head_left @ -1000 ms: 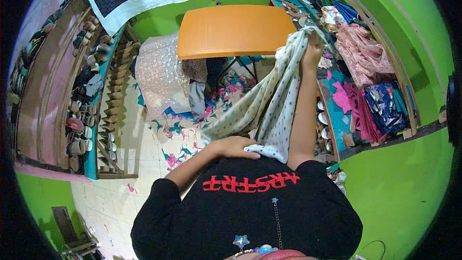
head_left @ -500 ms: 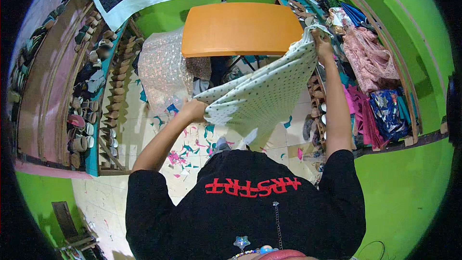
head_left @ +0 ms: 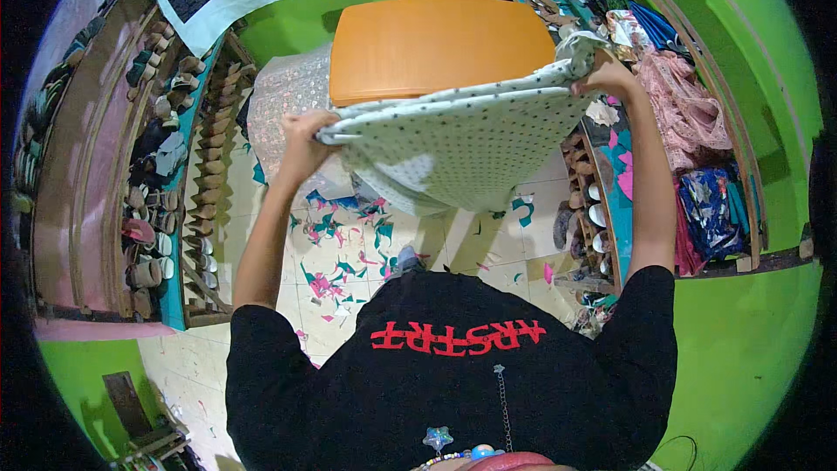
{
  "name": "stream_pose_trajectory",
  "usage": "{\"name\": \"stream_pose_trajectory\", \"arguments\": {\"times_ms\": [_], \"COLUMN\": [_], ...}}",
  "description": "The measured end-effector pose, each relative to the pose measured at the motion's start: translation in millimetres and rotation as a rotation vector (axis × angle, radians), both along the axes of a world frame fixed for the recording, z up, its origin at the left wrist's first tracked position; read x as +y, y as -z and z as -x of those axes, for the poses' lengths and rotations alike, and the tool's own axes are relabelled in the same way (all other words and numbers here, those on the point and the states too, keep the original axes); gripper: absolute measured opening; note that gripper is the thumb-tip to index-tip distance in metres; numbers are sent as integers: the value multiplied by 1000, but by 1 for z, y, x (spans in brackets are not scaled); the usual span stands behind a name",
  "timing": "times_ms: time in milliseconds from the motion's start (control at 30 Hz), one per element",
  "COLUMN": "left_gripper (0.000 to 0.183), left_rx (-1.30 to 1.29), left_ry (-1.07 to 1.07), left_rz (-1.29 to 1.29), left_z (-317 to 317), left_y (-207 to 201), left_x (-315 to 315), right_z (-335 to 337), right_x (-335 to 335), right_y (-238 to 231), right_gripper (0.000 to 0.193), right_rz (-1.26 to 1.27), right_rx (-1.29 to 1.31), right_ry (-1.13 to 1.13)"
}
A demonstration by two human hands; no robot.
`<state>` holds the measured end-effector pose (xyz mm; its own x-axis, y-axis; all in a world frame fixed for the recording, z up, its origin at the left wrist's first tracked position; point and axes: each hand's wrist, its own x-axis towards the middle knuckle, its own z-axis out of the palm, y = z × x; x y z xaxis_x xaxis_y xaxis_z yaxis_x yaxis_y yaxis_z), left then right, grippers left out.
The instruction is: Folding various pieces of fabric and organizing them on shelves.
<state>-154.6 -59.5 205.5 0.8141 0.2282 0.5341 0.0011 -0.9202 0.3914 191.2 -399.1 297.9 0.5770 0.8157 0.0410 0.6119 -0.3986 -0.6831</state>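
Both hands hold a pale dotted cloth (head_left: 462, 135) up in front of the tabletop (head_left: 440, 44), stretched from side to side. The left hand (head_left: 307, 141) pinches its upper left corner between thumb and curled fingers, just beside the near left corner of the orange tabletop. The right hand (head_left: 608, 78) is closed around the bunched upper right corner, a little out past the tabletop's near right corner; some of its fingertips are hidden.

The cloth's folded upper edge runs along the tabletop's near edge and covers part of it from view, sloping up toward the right. Whether cloth and tabletop touch, I cannot tell. The rest of the cloth hangs down over the floor (head_left: 514, 253).

A sequined sheet (head_left: 283, 96) hangs by the tabletop's left edge. Pink and teal scraps (head_left: 327, 279) lie over the floor, below the cloth and toward the left forearm. Along the left stands a rack (head_left: 174, 283) lined with shoes (head_left: 144, 275). On the right, a shelf (head_left: 614, 205) bears a pink lace garment (head_left: 684, 105) and, nearer the person, a shiny blue bundle (head_left: 711, 214).
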Motion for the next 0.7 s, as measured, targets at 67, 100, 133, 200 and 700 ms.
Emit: {"name": "stream_pose_trajectory", "arguments": {"times_ms": [67,100,133,200,700], "left_gripper": [27,25,23,22,32], "left_rx": [-26,-96,-165,-156,424], "left_ry": [-45,-43,-39,-35,421], "left_rz": [-43,-96,-149,-176,136], "left_z": [-6,-9,-12,-15,-16], "left_y": [-27,-36,-44,-61,-103], "left_x": [5,11,16,22,53], "right_z": [9,7,3,-8,-3], "right_x": [16,24,30,44,138], "right_y": [-1,0,3,19,17], "right_gripper": [64,67,70,58,33], "right_rz": [-23,108,240,245,-19], "right_rx": [62,-66,-194,-357,-760], "right_ry": [-5,-93,-179,-212,828]}}
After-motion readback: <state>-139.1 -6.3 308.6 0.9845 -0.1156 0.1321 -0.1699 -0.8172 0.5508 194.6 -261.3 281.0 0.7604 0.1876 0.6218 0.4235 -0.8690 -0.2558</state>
